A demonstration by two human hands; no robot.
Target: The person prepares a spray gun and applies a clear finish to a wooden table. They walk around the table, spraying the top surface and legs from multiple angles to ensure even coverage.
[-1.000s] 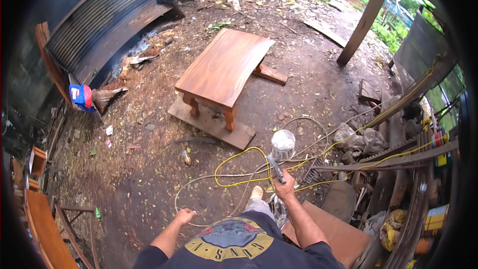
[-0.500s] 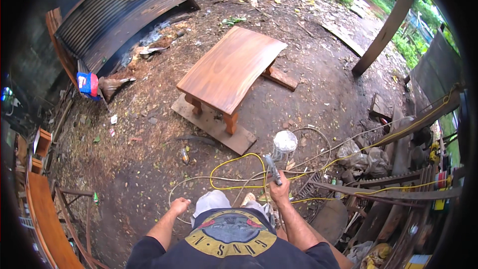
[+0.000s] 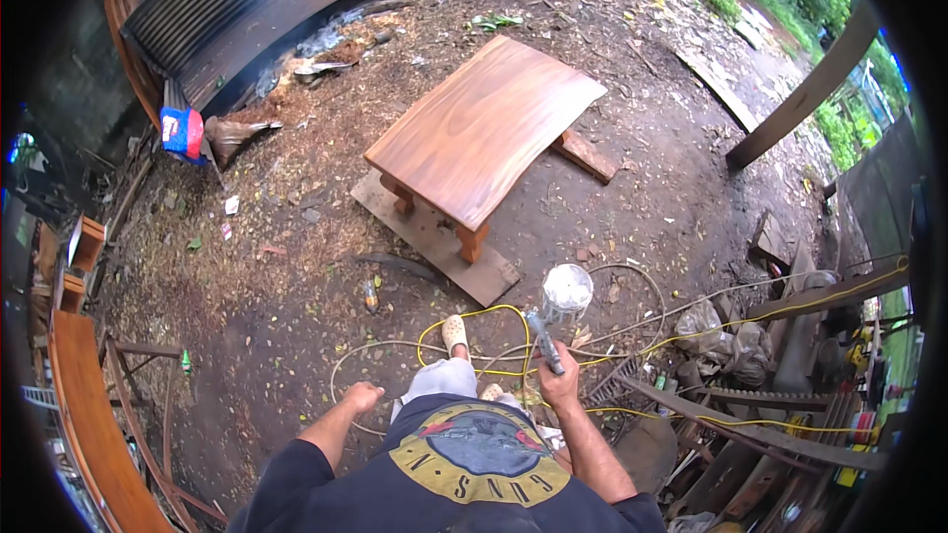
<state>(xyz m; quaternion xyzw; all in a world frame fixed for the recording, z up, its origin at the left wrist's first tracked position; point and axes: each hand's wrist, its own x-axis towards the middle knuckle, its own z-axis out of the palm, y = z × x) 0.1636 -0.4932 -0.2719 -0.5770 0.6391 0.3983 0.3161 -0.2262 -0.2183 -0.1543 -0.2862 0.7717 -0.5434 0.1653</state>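
Right grip [image 3: 559, 381] clamped around one grey tool [image 3: 543, 341], left grip [image 3: 363, 397] seemingly curled, whether fully closed unclear, one white-topped bucket [image 3: 568, 290] just beyond the tool, two pale shoes [image 3: 454, 334] on the ground [image 3: 247, 355], one looped yellow cable [image 3: 509, 307] near them, one brown wooden desk [image 3: 484, 128] farther ahead

Room ran from the left grip [image 3: 363, 397] over the hose [image 3: 373, 344] toward the wooden table [image 3: 484, 133]; a pale bucket [image 3: 567, 290] stood before the right grip [image 3: 560, 377].
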